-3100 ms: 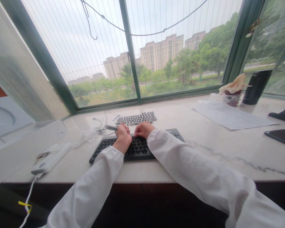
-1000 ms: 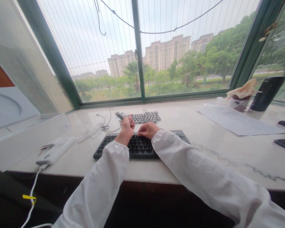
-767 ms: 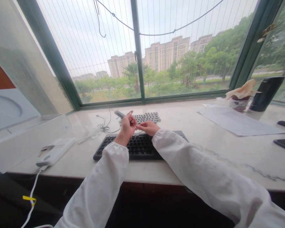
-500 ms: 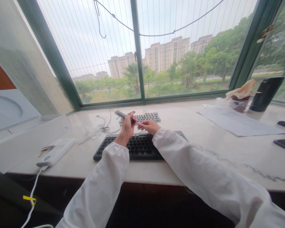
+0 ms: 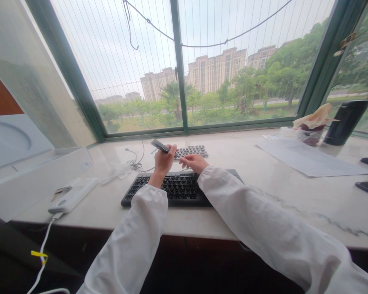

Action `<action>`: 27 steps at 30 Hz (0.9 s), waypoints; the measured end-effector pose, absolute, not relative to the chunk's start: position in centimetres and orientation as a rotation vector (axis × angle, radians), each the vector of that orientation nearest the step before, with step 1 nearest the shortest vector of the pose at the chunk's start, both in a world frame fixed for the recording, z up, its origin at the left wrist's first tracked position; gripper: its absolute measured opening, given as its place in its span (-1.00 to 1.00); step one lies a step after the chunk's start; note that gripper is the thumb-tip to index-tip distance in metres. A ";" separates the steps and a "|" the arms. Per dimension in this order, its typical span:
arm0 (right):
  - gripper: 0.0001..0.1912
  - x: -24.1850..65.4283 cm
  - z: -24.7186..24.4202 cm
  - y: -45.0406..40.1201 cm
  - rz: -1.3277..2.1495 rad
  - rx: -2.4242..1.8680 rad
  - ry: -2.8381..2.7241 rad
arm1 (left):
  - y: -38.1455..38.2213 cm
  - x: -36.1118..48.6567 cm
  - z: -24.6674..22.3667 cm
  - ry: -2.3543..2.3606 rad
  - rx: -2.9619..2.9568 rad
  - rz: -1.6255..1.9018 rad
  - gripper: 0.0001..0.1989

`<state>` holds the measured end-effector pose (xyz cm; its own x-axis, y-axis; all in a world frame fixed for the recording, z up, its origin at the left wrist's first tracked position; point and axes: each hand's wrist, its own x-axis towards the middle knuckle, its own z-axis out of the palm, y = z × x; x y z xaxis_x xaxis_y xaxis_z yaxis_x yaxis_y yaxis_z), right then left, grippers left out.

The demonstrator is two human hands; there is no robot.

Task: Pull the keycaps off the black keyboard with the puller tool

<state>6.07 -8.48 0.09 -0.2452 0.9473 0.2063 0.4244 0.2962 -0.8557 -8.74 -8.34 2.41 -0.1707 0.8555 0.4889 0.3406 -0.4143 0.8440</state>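
On one white countertop [image 5: 288,183], one black keyboard [image 5: 179,188] with bare key sockets lies below your wrists, one set of grey keycaps [image 5: 194,151] just behind it. Of your two hands, your left hand [image 5: 165,160] curls its fingers around one slim dark tool [image 5: 160,145]; your right hand [image 5: 195,163] has fingertips nearly together, whether pinching anything I cannot tell.

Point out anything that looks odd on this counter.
Where visible, the black keyboard shows mostly bare key sockets; what look like keycaps sit in rows behind it, which is unusual. A thin cable lies tangled nearby.
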 end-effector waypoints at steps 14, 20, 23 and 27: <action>-0.69 6.4 -0.3 -7.5 0.940 -1.163 -1.745 | -8.8 -8.5 2.9 1.058 1.646 1.614 -0.74; -0.69 6.6 -0.9 -6.9 0.911 -1.231 -1.773 | -8.5 -9.7 2.5 1.248 1.877 1.376 -0.71; -0.68 6.5 -0.8 -7.1 0.881 -1.236 -1.815 | -8.2 -10.3 2.3 1.233 1.887 1.295 -0.69; -0.70 6.2 -0.6 -7.6 0.772 -1.262 -1.884 | -7.9 -10.8 1.9 1.270 1.792 1.304 -0.70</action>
<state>6.19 -7.63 -0.61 -0.2530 0.9375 0.2390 0.5001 0.3382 -0.7972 -10.79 -7.89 1.89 0.0693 0.9220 0.3810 0.3566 -0.3795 0.8537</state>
